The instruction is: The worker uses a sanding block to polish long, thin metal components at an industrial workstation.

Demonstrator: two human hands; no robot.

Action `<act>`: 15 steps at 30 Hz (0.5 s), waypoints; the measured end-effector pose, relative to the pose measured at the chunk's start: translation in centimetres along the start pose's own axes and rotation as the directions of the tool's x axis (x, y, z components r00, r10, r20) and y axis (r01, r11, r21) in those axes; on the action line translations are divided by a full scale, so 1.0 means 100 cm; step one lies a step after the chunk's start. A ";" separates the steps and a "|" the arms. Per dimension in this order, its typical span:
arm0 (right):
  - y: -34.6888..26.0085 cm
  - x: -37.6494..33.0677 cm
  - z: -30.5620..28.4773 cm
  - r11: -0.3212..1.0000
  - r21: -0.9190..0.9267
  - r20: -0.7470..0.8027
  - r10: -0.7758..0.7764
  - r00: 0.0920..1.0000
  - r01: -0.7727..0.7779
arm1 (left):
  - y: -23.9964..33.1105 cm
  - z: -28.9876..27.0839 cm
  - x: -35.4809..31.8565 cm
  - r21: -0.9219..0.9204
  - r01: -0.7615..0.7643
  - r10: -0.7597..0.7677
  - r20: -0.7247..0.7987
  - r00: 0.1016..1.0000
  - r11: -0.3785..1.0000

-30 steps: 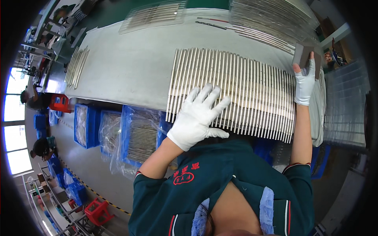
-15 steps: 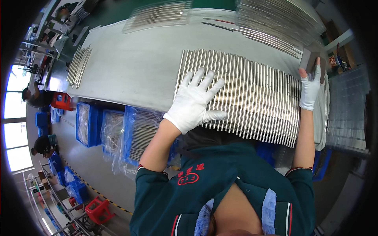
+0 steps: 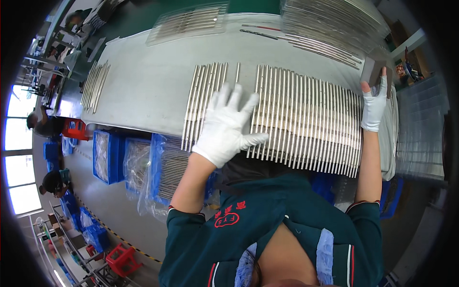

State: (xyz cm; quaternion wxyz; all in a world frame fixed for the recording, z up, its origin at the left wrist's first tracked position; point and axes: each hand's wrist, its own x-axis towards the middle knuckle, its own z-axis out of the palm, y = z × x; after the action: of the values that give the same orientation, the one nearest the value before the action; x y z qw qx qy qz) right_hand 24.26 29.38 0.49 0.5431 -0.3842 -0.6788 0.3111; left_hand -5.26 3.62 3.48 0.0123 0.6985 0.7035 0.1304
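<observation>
A long row of thin silver metal rods (image 3: 306, 117) lies side by side on a grey-covered table (image 3: 143, 86). My left hand (image 3: 228, 125), in a white glove, lies flat with fingers spread on the rods, where a small bunch (image 3: 203, 103) sits apart from the main row. My right hand (image 3: 374, 105), in a white fingerless glove, rests at the row's right end and touches a small grey block (image 3: 375, 71) there.
More rods lie at the table's far right (image 3: 330, 28), in a clear tray (image 3: 189, 21) at the back, and in a small pile (image 3: 94, 85) at the left. Blue bins (image 3: 107, 155) with bagged rods stand under the table. Other people work at far left (image 3: 40, 122).
My left hand has slid left along the rods, splitting a small bunch off from the main row and opening a gap. My right hand stays at the right end.
</observation>
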 end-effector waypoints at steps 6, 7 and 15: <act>-0.011 0.003 0.002 0.998 -0.035 -0.127 -0.056 0.990 0.052 | 0.062 0.031 0.027 -0.206 -0.278 0.278 -0.029 0.960 0.938; -0.006 0.005 -0.001 0.997 0.011 -0.161 -0.073 0.984 0.076 | 0.062 0.034 0.028 -0.163 -0.270 0.272 -0.012 0.962 0.949; -0.020 0.008 -0.011 0.977 0.122 -0.308 -0.130 0.943 0.175 | 0.026 0.018 0.012 0.020 -0.143 0.142 0.054 0.988 0.990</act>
State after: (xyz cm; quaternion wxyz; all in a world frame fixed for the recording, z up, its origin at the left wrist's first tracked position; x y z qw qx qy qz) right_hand 24.91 29.05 2.77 0.6886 -0.3315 -0.5920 0.2560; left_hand -2.35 5.03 2.50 0.0130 0.7503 0.6527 0.1043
